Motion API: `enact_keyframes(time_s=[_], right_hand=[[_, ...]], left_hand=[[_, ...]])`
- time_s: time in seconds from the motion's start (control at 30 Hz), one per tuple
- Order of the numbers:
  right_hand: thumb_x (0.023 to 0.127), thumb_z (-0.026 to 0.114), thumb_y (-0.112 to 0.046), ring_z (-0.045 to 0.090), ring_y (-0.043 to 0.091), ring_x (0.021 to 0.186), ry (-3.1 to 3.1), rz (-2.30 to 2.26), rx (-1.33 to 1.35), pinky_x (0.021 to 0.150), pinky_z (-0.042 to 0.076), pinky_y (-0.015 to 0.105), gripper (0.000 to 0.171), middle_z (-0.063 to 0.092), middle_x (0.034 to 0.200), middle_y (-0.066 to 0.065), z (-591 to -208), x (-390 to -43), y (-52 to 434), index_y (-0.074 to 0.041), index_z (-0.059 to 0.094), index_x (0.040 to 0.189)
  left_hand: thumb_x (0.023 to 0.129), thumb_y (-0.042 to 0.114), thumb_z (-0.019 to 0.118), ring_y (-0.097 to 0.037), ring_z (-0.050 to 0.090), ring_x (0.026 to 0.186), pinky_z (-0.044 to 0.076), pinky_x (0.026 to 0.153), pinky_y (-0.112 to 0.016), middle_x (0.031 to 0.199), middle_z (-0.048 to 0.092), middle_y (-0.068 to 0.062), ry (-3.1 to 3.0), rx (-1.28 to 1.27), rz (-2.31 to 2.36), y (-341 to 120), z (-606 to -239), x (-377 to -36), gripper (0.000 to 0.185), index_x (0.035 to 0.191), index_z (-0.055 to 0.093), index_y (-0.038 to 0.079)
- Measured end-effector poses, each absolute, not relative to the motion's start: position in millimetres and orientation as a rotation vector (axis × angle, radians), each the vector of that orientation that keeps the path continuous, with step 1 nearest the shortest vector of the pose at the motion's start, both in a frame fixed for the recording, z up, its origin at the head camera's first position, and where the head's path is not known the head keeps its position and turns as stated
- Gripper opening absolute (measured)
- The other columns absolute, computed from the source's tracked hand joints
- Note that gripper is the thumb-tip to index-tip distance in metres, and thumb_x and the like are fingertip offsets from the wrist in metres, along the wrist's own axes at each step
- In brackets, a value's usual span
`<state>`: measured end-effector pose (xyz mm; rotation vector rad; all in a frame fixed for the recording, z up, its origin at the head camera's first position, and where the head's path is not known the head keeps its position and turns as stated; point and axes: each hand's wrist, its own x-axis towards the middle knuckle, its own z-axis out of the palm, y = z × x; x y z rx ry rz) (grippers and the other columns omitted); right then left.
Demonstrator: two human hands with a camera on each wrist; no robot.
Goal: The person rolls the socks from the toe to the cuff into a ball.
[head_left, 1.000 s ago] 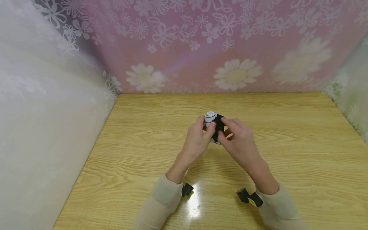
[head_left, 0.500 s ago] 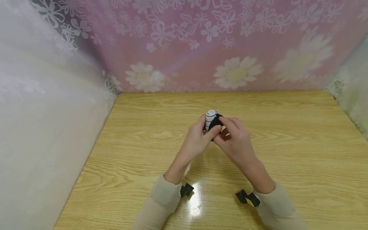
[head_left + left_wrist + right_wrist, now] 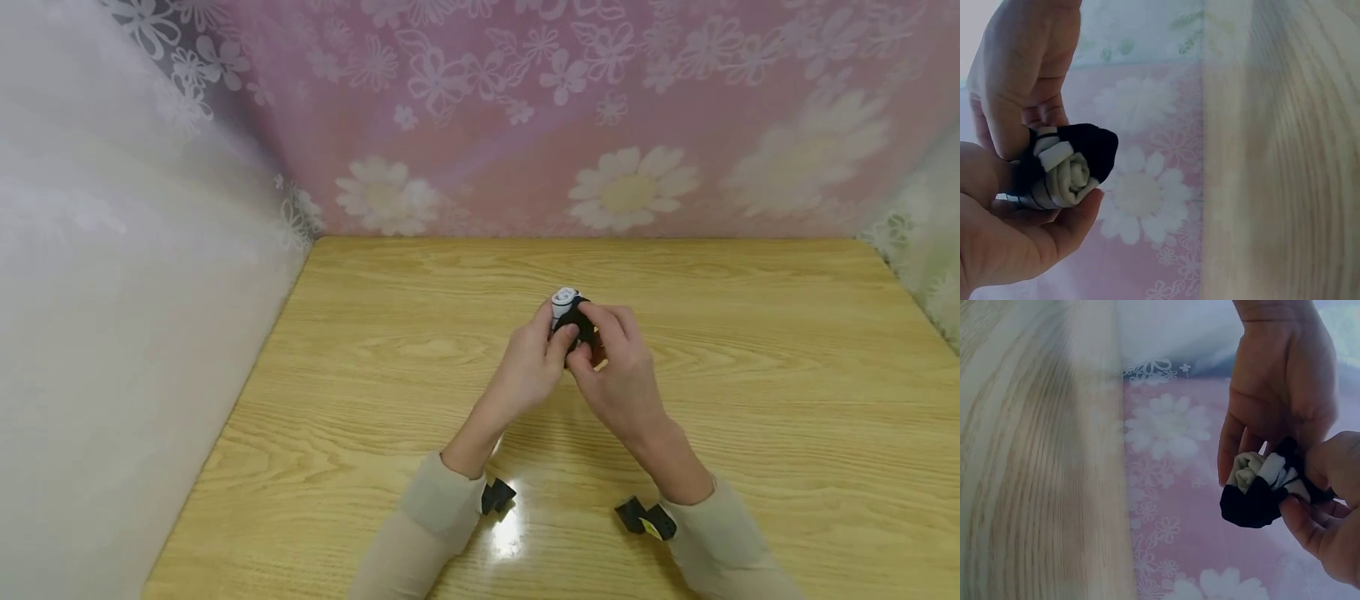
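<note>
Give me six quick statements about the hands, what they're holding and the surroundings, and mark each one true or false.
1. The left hand and the right hand hold the same rolled cloth. True.
2. The rolled cloth is solid red. False: it is black and white.
3. One end of the rolled cloth shows a pale spiral. True.
4. The backdrop behind the table is plain green. False: it is pink with white flowers.
5. The black camera at the right wrist has a yellow patch. True.
6. The sleeves are dark blue. False: they are pale beige.
</note>
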<state>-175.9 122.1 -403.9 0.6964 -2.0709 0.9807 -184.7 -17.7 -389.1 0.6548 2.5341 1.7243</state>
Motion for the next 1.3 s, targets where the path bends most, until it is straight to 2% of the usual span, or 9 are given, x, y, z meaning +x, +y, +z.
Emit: enact_keyframes(time_s=[0.23,0.33,0.47,0.57,0.67,0.83,0.93,1.13,1.3], right_hand=[[0.073,0.054,0.026,0.043,0.017,0.066,-2.144,0.966,0.736,0.058,0.035,0.018,0.064,0.051,0.099,0.025,-400.1,-181.0,140.5,0.005,0.058,0.133],[0.075,0.055,0.026,0.040,0.013,0.067,-2.206,0.984,0.754,0.058,0.034,0.018,0.064,0.051,0.095,0.021,-396.3,-182.6,149.8,0.004,0.058,0.135],[0.075,0.054,0.023,0.047,0.011,0.066,-2.143,1.081,0.718,0.058,0.040,0.011,0.044,0.053,0.088,0.017,-393.9,-183.8,151.7,0.008,0.064,0.115],[0.074,0.053,0.023,0.048,0.016,0.068,-2.078,1.054,0.716,0.059,0.041,0.016,0.025,0.052,0.089,0.019,-395.1,-183.7,146.0,0.006,0.058,0.091],[0.073,0.054,0.024,0.047,0.022,0.069,-2.114,0.950,0.696,0.057,0.041,0.026,0.023,0.051,0.097,0.023,-397.5,-181.5,138.8,0.003,0.058,0.081],[0.073,0.055,0.023,0.059,0.036,0.081,-2.225,0.899,0.616,0.061,0.053,0.042,0.031,0.054,0.105,0.029,-399.5,-176.9,130.0,0.013,0.064,0.101],[0.074,0.056,0.022,0.061,0.036,0.079,-2.280,0.918,0.614,0.060,0.055,0.042,0.041,0.053,0.108,0.033,-399.3,-175.0,128.2,0.017,0.061,0.114],[0.075,0.064,0.019,0.058,0.023,0.064,-2.313,0.997,0.570,0.055,0.052,0.032,0.043,0.053,0.112,0.031,-398.7,-174.5,130.0,0.017,0.061,0.118],[0.074,0.067,0.017,0.059,0.023,0.062,-2.255,0.958,0.591,0.053,0.054,0.033,0.041,0.052,0.108,0.032,-400.3,-175.4,127.3,0.018,0.061,0.115]], left_hand=[[0.107,0.012,0.040,-0.014,0.062,0.078,0.052,0.063,-0.020,0.110,0.064,-0.016,2.393,0.774,1.651,-14.1,-395.5,-187.8,0.033,0.139,0.043,0.000],[0.108,0.014,0.040,-0.013,0.063,0.086,0.054,0.068,-0.020,0.112,0.064,-0.013,2.336,0.819,1.607,-15.1,-396.8,-190.0,0.034,0.140,0.044,0.003],[0.107,0.016,0.044,-0.011,0.062,0.092,0.053,0.073,-0.021,0.112,0.065,-0.011,2.360,0.745,1.686,-16.3,-396.9,-192.7,0.031,0.136,0.047,0.005],[0.106,0.015,0.047,-0.013,0.064,0.093,0.054,0.074,-0.024,0.111,0.065,-0.013,2.311,0.597,1.851,-16.2,-396.6,-193.8,0.032,0.135,0.044,0.002],[0.105,0.012,0.049,-0.017,0.065,0.095,0.056,0.076,-0.026,0.112,0.065,-0.017,2.243,0.468,1.989,-14.2,-396.4,-193.1,0.036,0.137,0.039,-0.002],[0.104,0.008,0.049,-0.023,0.064,0.102,0.057,0.080,-0.028,0.119,0.062,-0.023,2.246,0.387,2.145,-8.9,-397.6,-189.7,0.036,0.135,0.040,-0.006],[0.104,0.007,0.050,-0.023,0.064,0.101,0.057,0.079,-0.026,0.119,0.061,-0.022,2.248,0.376,2.220,-5.4,-399.0,-187.1,0.036,0.136,0.043,-0.007],[0.102,0.015,0.056,-0.016,0.065,0.086,0.054,0.067,-0.021,0.115,0.064,-0.018,2.244,0.383,2.304,-1.0,-403.1,-185.8,0.037,0.135,0.055,-0.002],[0.100,0.018,0.060,-0.016,0.065,0.092,0.054,0.074,-0.020,0.111,0.069,-0.015,2.290,0.365,2.307,-1.8,-404.1,-186.2,0.036,0.133,0.061,0.003]])
